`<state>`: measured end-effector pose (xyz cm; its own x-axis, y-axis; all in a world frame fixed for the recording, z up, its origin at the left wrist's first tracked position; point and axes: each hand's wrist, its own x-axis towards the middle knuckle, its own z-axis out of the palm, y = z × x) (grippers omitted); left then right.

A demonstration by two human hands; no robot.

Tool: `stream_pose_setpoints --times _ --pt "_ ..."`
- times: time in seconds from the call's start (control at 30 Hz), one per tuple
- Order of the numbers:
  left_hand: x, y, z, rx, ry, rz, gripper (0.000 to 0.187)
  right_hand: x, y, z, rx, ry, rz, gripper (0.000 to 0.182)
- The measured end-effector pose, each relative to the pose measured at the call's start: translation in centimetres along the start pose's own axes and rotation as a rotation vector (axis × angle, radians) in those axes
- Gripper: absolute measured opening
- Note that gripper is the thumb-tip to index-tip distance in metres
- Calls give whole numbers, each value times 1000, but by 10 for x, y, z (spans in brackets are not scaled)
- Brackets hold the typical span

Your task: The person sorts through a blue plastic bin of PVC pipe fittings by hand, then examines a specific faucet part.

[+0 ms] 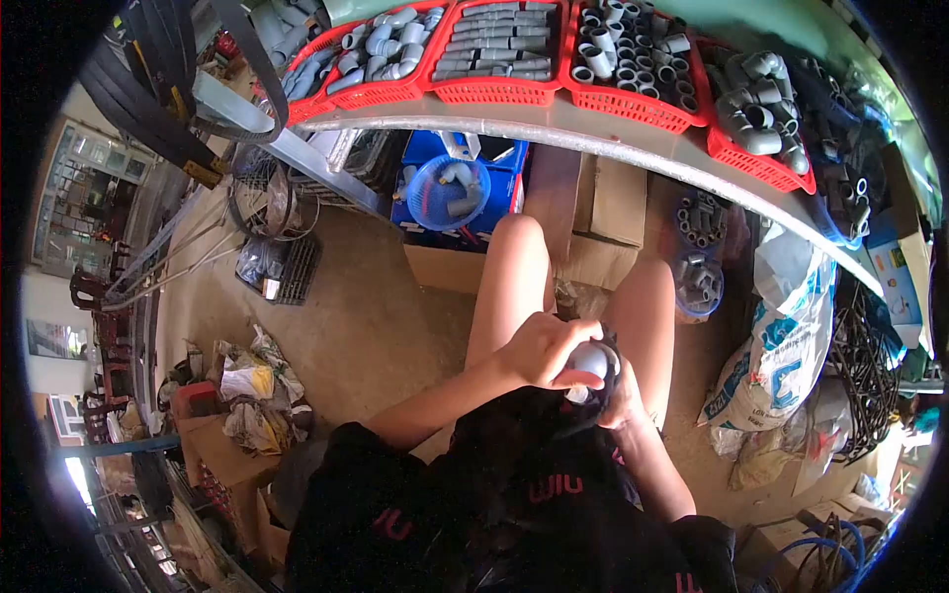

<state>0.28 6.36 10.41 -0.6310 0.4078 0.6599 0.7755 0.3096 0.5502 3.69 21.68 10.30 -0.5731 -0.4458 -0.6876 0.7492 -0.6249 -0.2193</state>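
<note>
A rounded light-grey fitting [590, 362] is held over my lap, between my two hands. My left hand [547, 352] has its fingers and thumb wrapped round the fitting from the left. On the other side, my right hand [621, 395] grips a black cloth [612, 373] that lies round the fitting's right edge. The fitting's underside is hidden by the cloth and the hands. Both hands are close together, just above the black shirt [474, 484].
Red baskets [494, 93] of grey pipe fittings line the shelf [613, 140] ahead. Below stand a blue basket [413, 198], cardboard boxes [615, 203] and a bowl of fittings [698, 283]. A white sack [776, 336] stands at the right, a black crate [297, 269] at the left.
</note>
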Motion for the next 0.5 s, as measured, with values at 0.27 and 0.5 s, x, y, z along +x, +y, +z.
stream_pose_setpoints --times 0.27,0.5 --pt "-48 -42 46 -500 195 -541 44 24 9 -24 -3 86 27 45" --pt "-47 -94 0 -629 982 -1149 46 37 15 -15 154 -38 -82 39"
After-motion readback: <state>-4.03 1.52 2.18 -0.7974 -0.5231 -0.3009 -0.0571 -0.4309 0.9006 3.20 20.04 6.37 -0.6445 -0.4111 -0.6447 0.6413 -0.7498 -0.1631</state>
